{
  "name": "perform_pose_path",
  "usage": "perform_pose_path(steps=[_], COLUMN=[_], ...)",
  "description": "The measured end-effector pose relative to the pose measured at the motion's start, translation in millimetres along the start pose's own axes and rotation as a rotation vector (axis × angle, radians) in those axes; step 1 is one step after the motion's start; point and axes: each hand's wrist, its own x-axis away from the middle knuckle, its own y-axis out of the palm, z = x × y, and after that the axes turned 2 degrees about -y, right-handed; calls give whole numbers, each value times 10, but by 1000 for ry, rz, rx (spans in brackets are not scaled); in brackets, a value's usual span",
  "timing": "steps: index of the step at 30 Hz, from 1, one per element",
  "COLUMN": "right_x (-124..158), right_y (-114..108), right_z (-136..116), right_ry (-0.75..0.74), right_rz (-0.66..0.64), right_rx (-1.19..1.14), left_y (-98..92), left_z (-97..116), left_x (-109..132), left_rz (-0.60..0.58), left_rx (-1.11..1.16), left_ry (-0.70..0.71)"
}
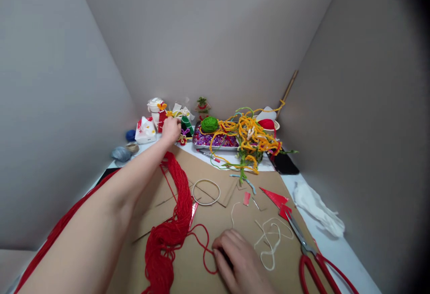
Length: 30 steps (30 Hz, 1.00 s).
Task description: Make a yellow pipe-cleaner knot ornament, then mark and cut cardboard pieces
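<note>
My left hand (171, 130) reaches to the back of the table, among small crafted ornaments. Its fingers are curled, and what they grip, if anything, is hidden. Just right of it stands a dark green cone (187, 125), with a small purple and yellow bow-like piece (183, 137) below. Near the front, my right hand (239, 260) rests low over the board, thumb and fingers pinched on a strand of red yarn (201, 227). That strand runs from a thick red yarn skein (183, 195) lying across the board to my left.
A gold hoop (206, 192) lies mid-board. Red-handled scissors (307, 245) and a loose white string (275, 240) are at right. Behind stand a bead tray (215, 141) with a green yarn ball (209, 124), tangled orange yarn (250, 135) and a white cup (155, 108). Walls enclose the table.
</note>
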Motion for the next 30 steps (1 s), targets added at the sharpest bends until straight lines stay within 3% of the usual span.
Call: perform_pose_path(steps=[12, 30], right_x=[-14, 11], right_y=[-38, -17], right_z=[-8, 3], right_ry=[-8, -2], right_rz=[3, 0], right_rx=[1, 7], left_y=[150, 188], left_z=[-77, -140], left_x=[-110, -195], left_rz=[-63, -78], left_rx=[-30, -19], left_ry=[-153, -170])
